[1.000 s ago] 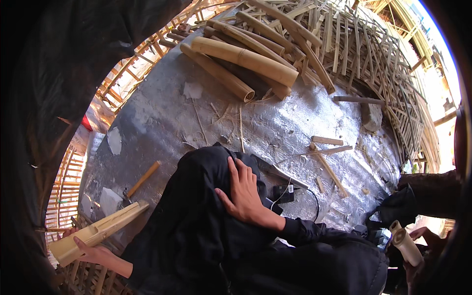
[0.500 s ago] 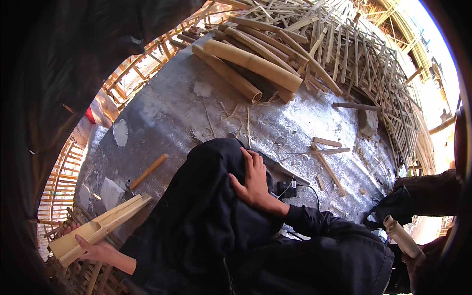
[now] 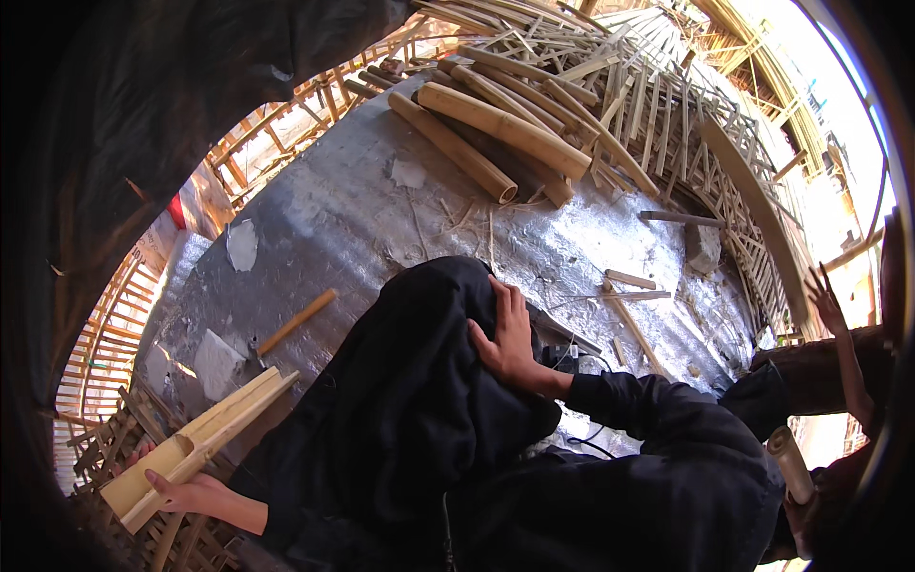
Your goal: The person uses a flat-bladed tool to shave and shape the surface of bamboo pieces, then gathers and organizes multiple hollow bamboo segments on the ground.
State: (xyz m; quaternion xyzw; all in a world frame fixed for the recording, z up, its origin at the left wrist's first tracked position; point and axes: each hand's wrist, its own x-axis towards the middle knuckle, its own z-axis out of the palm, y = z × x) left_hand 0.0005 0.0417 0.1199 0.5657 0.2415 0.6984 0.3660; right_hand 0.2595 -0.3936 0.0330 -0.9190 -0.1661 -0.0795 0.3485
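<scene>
At the lower left my left hand (image 3: 195, 498) grips one end of a pale split bamboo piece (image 3: 229, 417), its thumb on the near edge. The hollow inner side faces up, and a node wall crosses it near the hand. My right hand (image 3: 508, 338) holds nothing. It lies with fingers stretched out on my raised knee (image 3: 400, 353), which is covered in black cloth. Just beyond the bamboo's far end, a tool with a wooden handle (image 3: 297, 322) lies on the shiny metal sheet; its head is partly hidden.
Bamboo tubes (image 3: 505, 124) lie at the back, beside a heap of split strips (image 3: 658, 105). A long bamboo strip (image 3: 758, 214) slants over the heap's right side. At the right edge another person's hand (image 3: 827, 303) is raised, fingers spread, above a bamboo tube (image 3: 791, 464). Offcuts (image 3: 634, 324) litter the metal sheet (image 3: 334, 219).
The bamboo in my left hand has rolled slightly, showing more of its hollow. On the right, the long strip and the other person's raised hand have come into view. My right hand stays on the knee.
</scene>
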